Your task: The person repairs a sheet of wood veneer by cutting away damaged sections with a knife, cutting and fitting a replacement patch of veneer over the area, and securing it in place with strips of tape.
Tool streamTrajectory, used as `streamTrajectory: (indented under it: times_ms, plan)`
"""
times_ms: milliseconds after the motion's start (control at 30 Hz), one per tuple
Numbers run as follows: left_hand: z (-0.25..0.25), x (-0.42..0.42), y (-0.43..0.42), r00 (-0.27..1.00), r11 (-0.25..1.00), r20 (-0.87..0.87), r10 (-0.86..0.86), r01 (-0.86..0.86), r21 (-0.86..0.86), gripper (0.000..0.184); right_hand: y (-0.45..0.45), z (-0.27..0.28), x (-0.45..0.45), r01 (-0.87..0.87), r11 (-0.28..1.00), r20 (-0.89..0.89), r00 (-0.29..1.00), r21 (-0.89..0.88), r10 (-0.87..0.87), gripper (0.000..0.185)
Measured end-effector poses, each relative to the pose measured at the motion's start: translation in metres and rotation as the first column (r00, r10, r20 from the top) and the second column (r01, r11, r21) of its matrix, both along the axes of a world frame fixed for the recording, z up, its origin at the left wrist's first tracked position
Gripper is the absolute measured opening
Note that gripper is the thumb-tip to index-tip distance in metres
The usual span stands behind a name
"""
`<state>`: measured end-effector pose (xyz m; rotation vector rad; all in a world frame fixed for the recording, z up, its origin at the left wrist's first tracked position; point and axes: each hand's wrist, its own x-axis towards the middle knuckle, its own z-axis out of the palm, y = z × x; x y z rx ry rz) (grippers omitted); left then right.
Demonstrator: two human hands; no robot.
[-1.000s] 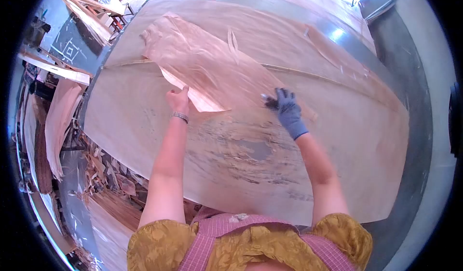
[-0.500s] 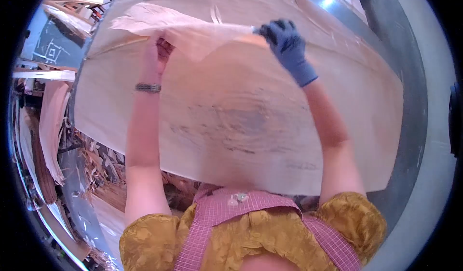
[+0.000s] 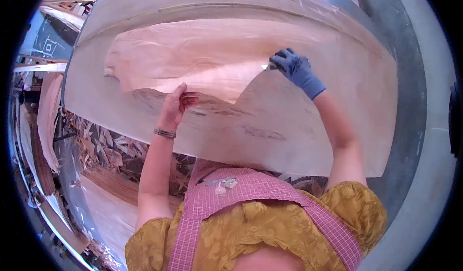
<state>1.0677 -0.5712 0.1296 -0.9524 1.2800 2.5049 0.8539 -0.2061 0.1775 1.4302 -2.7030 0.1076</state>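
A thin pinkish wood veneer sheet [image 3: 188, 49] with a ragged near edge lies across a larger pale veneer sheet [image 3: 289, 141] that has dark grain marks. My left hand [image 3: 179, 102], bare with a band at the wrist, is closed on the near edge of the small sheet, thumb on top. At that sheet's right corner is my right hand [image 3: 294, 68] in a blue-grey glove, its fingers closed on the edge. A small bright spot shows at the gloved fingertips; I cannot tell whether it is a tool or a glint.
Torn veneer scraps [image 3: 103, 148] litter the floor on the left, below the pale sheet's edge. Long strips [image 3: 50, 121] hang or stand farther left. A grey metal surface [image 3: 410, 92] curves along the right side.
The small veneer sheet was raised and folded in the air at the far side; now it is spread flatter over the large sheet. Both hands have come nearer and to the right.
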Motion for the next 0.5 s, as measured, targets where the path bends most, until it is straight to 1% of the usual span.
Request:
streamTrajectory:
  times_ms: [100,133,233,267,367,400,500]
  plan:
    - [-0.020,0.031,0.036,0.996,0.999,0.094,-0.002,0.006,-0.035,0.022,0.041,-0.031,0.041,0.017,1.000,0.051,0.999,0.014,-0.018,0.027]
    - [-0.024,0.041,0.045,0.992,0.998,0.127,-0.004,0.011,-0.054,0.023,0.052,-0.036,0.055,0.004,0.999,0.095,0.995,-0.043,0.000,0.028]
    - [-0.038,0.066,0.070,0.980,0.999,0.193,0.046,-0.043,-0.019,0.026,0.084,-0.060,0.088,-0.017,1.000,0.054,0.998,0.016,0.016,0.029]
    - [-0.043,0.073,0.077,0.976,0.999,0.212,0.042,-0.036,-0.031,0.027,0.094,-0.064,0.098,-0.008,1.000,0.081,0.997,-0.025,0.010,0.031]
    - [-0.052,0.083,0.086,0.969,0.998,0.248,0.015,0.002,-0.068,0.030,0.108,-0.074,0.117,0.000,0.997,0.083,0.997,-0.078,0.007,0.032]
    - [-0.055,0.087,0.090,0.967,0.996,0.255,-0.003,0.025,-0.085,0.030,0.115,-0.077,0.124,0.001,0.999,0.076,0.997,-0.039,0.002,0.033]
    - [-0.055,0.095,0.101,0.961,0.993,0.276,-0.015,0.046,-0.107,0.033,0.127,-0.080,0.141,0.024,1.000,0.048,0.999,-0.016,-0.023,0.033]
